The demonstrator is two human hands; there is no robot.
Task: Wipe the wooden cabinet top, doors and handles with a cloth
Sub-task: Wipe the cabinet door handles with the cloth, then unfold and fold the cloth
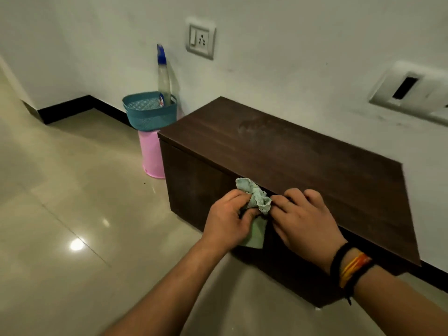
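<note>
1. Both hands meet at the front lip of the cabinet (291,154), and the cloth (254,200) is bunched between them, just in front of that lip and over the door face.
2. The left hand (230,221) is clenched on the cloth, thumb pinching a fold, with a flat tail hanging below the fist against the door.
3. The right hand (303,219) grips the other side of the bunch with its fingertips; how firmly, I cannot tell.
4. My read: the cloth is being gathered or refolded before a wipe. Best to fold it into a flat pad, so a broad face meets the wood rather than a lump.
5. The cabinet top is dark brown woodgrain, flat and matte, with a pale dusty smear toward its back. Long strokes along the grain, overlapping, should lift it.
6. The doors are in shadow; handles are not clearly visible from here.
7. The cloth is pale green, looped and soft like terry.
8. Left of the cabinet sits a teal mesh basket (150,112) on a pink bin (151,154), with a spray bottle (163,76) standing in it.
</note>
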